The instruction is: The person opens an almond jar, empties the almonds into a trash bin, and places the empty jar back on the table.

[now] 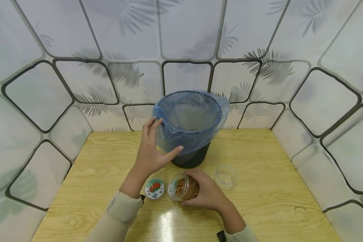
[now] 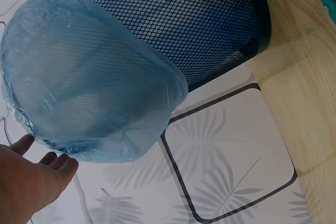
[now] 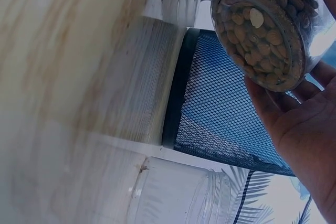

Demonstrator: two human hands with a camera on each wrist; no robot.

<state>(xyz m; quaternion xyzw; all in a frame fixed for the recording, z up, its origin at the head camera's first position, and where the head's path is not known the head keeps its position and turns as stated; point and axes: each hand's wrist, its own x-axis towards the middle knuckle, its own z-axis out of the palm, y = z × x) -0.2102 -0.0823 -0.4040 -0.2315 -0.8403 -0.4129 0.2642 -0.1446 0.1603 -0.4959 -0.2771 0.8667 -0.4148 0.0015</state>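
My right hand [image 1: 204, 188] grips a clear jar [image 3: 260, 35] of brown, almond-like nuts, tilted with its mouth toward the left in the head view. In the right wrist view the jar's base faces the camera, raised above the table. My left hand [image 1: 152, 148] is at the near left side of the blue plastic bag [image 1: 187, 141], thumb and fingers spread apart. Its fingertips come right up to the bag's rim in the left wrist view. The bag lines a black mesh bin [image 2: 173, 19] and hangs over its outside.
Left of the held jar stands a round container with a tomato picture on its lid [image 1: 154, 189]. An uncovered clear jar [image 1: 226, 176] sits to the right. All stand on a wood-grain table [image 1: 260, 201], enclosed behind and at both sides by patterned walls [image 1: 187, 79].
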